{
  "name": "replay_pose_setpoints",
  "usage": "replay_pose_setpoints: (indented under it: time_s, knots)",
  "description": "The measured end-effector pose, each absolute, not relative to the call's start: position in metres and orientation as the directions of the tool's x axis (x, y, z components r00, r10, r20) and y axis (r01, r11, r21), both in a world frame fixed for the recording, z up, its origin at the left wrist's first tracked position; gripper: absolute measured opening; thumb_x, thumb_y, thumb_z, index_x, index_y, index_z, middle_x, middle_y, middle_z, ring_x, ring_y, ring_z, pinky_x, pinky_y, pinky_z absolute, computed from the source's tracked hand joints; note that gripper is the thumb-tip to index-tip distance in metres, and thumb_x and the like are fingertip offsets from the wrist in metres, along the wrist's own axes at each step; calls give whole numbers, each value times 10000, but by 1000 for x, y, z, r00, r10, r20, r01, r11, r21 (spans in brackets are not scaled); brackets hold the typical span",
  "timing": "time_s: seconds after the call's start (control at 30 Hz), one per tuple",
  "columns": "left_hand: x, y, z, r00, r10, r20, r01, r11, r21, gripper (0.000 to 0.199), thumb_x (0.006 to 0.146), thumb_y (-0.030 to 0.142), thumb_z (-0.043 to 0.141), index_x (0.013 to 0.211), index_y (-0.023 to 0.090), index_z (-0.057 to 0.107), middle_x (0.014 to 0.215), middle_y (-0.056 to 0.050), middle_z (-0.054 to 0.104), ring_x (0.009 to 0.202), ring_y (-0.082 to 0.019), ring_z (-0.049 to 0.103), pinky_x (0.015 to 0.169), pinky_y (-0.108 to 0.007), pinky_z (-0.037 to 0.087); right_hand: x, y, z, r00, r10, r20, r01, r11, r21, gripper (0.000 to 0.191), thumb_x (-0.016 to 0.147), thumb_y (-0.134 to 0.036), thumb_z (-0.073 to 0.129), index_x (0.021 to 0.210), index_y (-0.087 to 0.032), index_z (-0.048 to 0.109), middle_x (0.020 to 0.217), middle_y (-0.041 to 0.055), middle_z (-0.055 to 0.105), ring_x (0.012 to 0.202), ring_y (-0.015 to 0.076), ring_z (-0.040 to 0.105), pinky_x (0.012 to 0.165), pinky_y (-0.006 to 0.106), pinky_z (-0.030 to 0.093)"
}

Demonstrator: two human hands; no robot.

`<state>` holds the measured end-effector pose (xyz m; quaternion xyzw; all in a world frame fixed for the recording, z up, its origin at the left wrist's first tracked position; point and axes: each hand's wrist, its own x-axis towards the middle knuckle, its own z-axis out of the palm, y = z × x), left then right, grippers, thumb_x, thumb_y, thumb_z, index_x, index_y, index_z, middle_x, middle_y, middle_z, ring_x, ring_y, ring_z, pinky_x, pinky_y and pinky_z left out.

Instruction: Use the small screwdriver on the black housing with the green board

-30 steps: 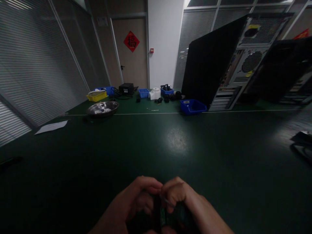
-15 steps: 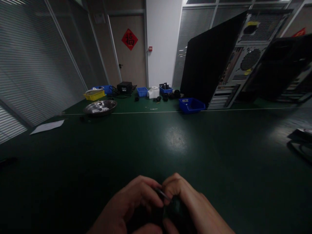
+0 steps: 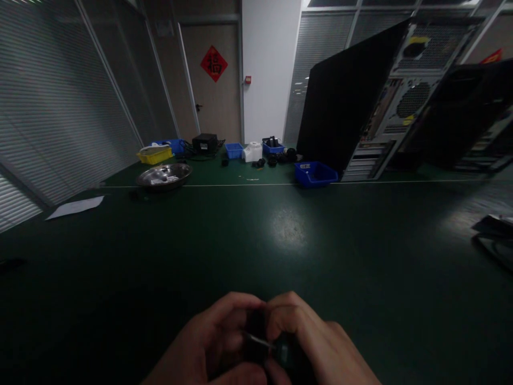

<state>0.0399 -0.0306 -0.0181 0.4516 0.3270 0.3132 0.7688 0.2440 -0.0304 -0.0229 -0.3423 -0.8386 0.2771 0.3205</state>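
At the bottom middle, my left hand [image 3: 208,334] and my right hand [image 3: 316,331] meet with fingertips together. My right hand is closed around the dark, rounded handle of what looks like a screwdriver [image 3: 283,350]. Its thin metal shaft [image 3: 257,339] points left into the hollow of my left hand. The fingers of my left hand curl round a black piece [image 3: 255,321], too dark to name and mostly hidden by the fingers.
The green table [image 3: 192,235] carries a metal bowl [image 3: 164,184], a paper sheet [image 3: 75,208], a yellow bin [image 3: 155,155] and a dark blue bin [image 3: 315,175]. A white plastic housing [image 3: 252,152] stands at the back. A large black computer case [image 3: 348,101] rises at right.
The metal shaft has swung to a flatter angle and sits lower between my hands. More of the black piece shows between my fingers.
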Motion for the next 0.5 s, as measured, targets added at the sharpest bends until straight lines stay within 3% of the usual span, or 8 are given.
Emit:
replay_pose_setpoints:
  time_s: [0.13,0.23,0.4,0.5]
  knots:
    - [41,-30,-17,574,802,-167,-118,283,952,267,829,288,719,1071,238,618,971,-23,658,919,-195,634,853,-330,482,239,-32,-27,-599,688,410,367,691,-623,161,880,-144,555,966,-262,486,918,4,637,724,139,658,591,200,506]
    - [40,-30,-18,578,804,-136,-59,208,976,268,888,341,637,1133,237,604,1029,-50,667,954,-211,619,898,-352,478,237,-32,-30,-589,685,430,373,702,-607,76,905,-205,533,958,-254,510,912,22,633,718,157,665,572,220,517]
    - [30,-33,-20,440,896,-62,51,43,998,309,943,404,527,1225,294,591,1206,-62,669,1040,-248,620,919,-345,486,241,-31,-22,-568,722,394,391,658,-643,258,804,-80,561,979,-262,508,1015,40,631,836,162,690,655,222,550]
    - [27,-31,-18,355,934,-46,99,11,995,269,958,368,502,1193,307,616,1197,-38,677,1061,-246,617,930,-334,479,244,-30,-16,-552,745,375,395,630,-669,291,779,-40,541,968,-260,507,1015,41,631,836,155,687,688,228,550]
